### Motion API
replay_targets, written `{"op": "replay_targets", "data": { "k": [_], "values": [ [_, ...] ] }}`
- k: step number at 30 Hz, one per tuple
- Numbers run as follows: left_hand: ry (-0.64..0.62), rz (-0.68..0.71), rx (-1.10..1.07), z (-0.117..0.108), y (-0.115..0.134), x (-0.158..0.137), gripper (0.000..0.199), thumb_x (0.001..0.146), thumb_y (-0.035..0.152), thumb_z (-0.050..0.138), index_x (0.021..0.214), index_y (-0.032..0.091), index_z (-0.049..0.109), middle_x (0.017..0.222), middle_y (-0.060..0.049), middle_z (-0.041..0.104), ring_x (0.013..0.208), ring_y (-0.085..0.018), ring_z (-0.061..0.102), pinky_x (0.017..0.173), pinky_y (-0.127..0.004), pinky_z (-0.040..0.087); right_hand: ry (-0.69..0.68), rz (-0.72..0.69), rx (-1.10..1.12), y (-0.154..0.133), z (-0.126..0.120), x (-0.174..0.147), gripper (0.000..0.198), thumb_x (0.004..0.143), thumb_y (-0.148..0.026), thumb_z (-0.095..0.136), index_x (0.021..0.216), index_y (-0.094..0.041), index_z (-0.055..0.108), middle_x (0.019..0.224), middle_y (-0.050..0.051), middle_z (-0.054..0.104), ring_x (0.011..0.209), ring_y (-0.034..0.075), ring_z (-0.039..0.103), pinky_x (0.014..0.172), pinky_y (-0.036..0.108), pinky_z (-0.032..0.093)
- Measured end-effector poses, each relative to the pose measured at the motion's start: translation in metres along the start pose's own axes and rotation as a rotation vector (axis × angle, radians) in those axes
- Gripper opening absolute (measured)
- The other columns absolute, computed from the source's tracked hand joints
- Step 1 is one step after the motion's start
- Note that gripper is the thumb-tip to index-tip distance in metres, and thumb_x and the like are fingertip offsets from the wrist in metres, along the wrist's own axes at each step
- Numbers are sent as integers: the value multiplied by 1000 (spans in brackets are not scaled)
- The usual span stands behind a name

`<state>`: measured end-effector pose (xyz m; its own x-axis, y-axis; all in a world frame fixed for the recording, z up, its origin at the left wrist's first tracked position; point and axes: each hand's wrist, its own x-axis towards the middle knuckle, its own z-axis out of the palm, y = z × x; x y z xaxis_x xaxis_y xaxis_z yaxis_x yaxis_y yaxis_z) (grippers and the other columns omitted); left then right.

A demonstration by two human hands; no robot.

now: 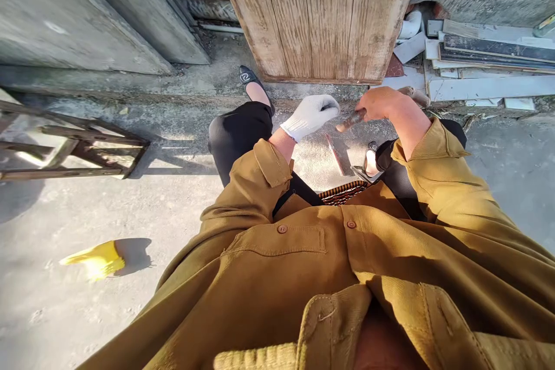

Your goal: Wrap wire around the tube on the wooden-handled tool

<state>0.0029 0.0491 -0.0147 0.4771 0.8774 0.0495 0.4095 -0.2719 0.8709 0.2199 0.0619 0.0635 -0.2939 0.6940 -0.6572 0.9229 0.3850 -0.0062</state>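
Note:
My left hand (pixel 310 115) wears a white knitted glove. Its fingers are curled together in front of the wooden panel's lower edge, and whatever they may hold is hidden. My bare right hand (pixel 381 105) is closed around a brown, stick-like tool (pixel 350 121) with a darker band, its pale tip pointing toward my gloved hand. The two hands are apart. Above them, a wooden panel (pixel 321 23) with vertical grooves and worn, patchy finish stands upright. A thin reddish-brown strip (pixel 337 153) lies on the ground below my hands.
At left stands a wooden frame (pixel 78 147), and a yellow object (pixel 96 260) lies on the concrete. Stacked boards (pixel 494 58) and a white pipe elbow (pixel 411 25) are at right. Grey slabs (pixel 82 17) lean at upper left. A woven seat edge (pixel 344 192) shows beneath me.

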Motion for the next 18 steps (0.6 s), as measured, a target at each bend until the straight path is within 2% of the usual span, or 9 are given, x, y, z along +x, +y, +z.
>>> {"op": "replay_targets", "data": {
  "k": [3,5,7,9,11,13,15,18],
  "values": [
    [-66,5,4,-6,1,2,15,82,21,68,89,17,81,94,-4,81,92,-22,73,88,-32,55,-199,-208,95,2,1,-8,38,93,-11,83,130,-19,86,106,3,84,98,21,72,92,35,51],
    [-70,-31,-50,-5,-3,5,15,83,18,68,91,17,81,94,-3,80,88,-20,71,85,-32,54,-211,-341,226,8,-3,-16,50,91,-10,82,140,-20,83,103,-2,83,94,17,69,90,31,49],
    [-27,-81,-127,0,-8,9,15,86,13,67,91,17,80,92,-2,79,85,-18,67,82,-30,53,-134,-432,347,17,-11,-25,54,96,-16,75,150,-22,77,105,-1,82,98,20,70,92,32,50],
    [34,-142,-223,6,-14,12,13,89,9,67,88,17,77,85,-2,75,78,-15,61,76,-29,51,10,-352,423,24,-18,-32,52,98,-29,73,149,-24,77,102,0,82,98,24,71,91,35,52],
    [36,-193,-313,12,-17,12,13,93,11,67,86,18,74,74,-1,67,66,-13,55,67,-29,47,127,-220,478,27,-20,-36,49,99,-43,70,142,-22,78,107,6,82,101,29,72,91,39,54],
    [-50,-204,-372,17,-17,8,12,94,14,65,87,19,74,65,1,59,57,-13,50,60,-29,44,196,-140,532,29,-19,-35,52,101,-55,65,136,-19,78,117,13,82,107,33,72,93,45,55],
    [-177,-180,-397,20,-14,3,12,93,16,64,89,20,74,61,2,57,54,-13,51,58,-28,42,243,-120,576,30,-15,-30,58,103,-63,57,134,-18,76,124,18,81,110,36,71,94,49,57],
    [-304,-145,-357,20,-7,-3,12,90,22,65,87,21,76,60,1,59,52,-13,52,56,-26,41,316,-29,531,33,-11,-18,56,108,-62,51,132,-17,75,127,20,80,114,37,70,99,51,57]
  ]
}}
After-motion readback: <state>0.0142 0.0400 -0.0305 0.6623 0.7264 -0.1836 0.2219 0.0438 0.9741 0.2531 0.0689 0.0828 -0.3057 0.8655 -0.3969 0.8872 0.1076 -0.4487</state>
